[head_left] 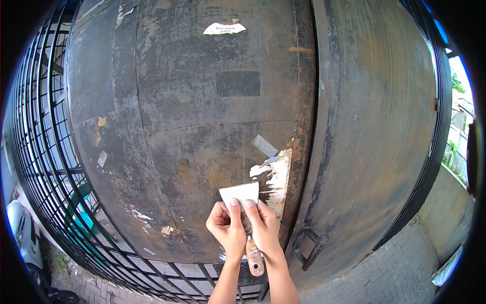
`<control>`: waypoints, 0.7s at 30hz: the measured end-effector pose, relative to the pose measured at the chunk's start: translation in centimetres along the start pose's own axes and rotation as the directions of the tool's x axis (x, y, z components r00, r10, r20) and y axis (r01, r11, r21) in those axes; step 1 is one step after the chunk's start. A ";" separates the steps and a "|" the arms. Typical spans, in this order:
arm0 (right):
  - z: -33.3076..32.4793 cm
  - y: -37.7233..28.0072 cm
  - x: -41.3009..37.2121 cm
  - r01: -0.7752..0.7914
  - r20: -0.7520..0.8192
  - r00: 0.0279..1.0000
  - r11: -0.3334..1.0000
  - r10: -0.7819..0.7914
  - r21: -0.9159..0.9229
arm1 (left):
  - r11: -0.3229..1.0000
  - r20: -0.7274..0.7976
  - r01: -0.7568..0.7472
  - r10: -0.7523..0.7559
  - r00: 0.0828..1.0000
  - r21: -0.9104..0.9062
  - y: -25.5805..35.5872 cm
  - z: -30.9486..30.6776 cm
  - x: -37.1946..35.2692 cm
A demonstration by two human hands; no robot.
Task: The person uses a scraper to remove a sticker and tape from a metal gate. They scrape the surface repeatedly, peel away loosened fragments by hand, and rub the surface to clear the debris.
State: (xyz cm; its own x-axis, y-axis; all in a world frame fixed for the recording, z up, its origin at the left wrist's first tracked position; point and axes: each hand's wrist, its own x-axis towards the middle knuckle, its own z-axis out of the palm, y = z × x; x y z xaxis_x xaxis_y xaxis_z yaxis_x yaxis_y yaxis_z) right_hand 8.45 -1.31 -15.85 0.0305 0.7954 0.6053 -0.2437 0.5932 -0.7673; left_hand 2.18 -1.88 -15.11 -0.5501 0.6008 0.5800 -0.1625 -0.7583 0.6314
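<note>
A scraper with a wide pale blade (pixel 241 192) and a worn wooden handle (pixel 255 258) is held low in front of a dark, stained metal panel (pixel 192 101). My left hand (pixel 228 228) grips it from the left, fingers curled and thumb on the blade. From the right, my right hand (pixel 263 225) holds it too, its thumb pressed on the blade. The handle hangs down between my wrists. Just up and right of the blade is a ragged white patch (pixel 278 177), with grey tape (pixel 265 146) above it. Whether the blade edge touches the panel is hard to tell.
Right of a dark vertical gap stands another metal panel (pixel 374 126) with a bar handle (pixel 315 248). Black bars (pixel 50 152) run along the left. A torn white sticker (pixel 224 29) is high on the panel. Grey paving (pixel 385 273) lies below; a parked car (pixel 23 233) stands far left.
</note>
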 end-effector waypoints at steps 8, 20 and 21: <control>0.0 -0.8 0.0 -0.014 0.026 1.000 0.999 0.013 0.042 | 1.000 -0.027 -0.013 0.012 1.000 -0.010 -0.3 0.2 -0.3; 0.4 -0.5 0.4 0.023 0.027 0.999 0.999 -0.024 0.027 | 1.000 -0.019 -0.024 0.024 1.000 0.000 0.2 0.0 0.3; 0.5 -0.6 0.5 0.028 0.021 0.999 0.999 -0.029 0.039 | 1.000 -0.002 -0.025 0.025 1.000 -0.004 0.4 0.0 0.5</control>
State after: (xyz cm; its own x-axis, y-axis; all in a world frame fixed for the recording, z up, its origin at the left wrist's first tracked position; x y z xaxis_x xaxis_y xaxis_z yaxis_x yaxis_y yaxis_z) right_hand 8.12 -1.35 -14.98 0.0167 0.7750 0.6317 -0.2801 0.6101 -0.7412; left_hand 1.80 -1.87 -14.56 -0.5558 0.5811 0.5944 -0.1518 -0.7740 0.6147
